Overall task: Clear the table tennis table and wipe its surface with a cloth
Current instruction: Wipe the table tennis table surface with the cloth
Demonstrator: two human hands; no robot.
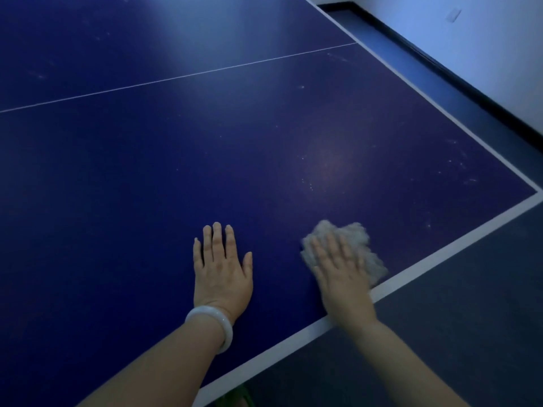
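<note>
Here, low and right of centre in the frame, a person's right hand (342, 270) presses flat, fingers straight and spread, on a crumpled grey cloth (351, 246). The cloth lies on the blue table tennis table (205, 148), close to its white lower-right edge line. It looks light, soft and limp, likely to bunch or slide under the palm, so it is best handled by pressing down on its middle rather than pinching an edge. It is pale, fluffy and wadded, blurred as if in motion. The left hand (221, 267), lower centre, rests flat on the bare table, fingers straight, holding nothing, with a pale bangle (213, 324) at its wrist. Faint white specks dot the surface to the right.
</note>
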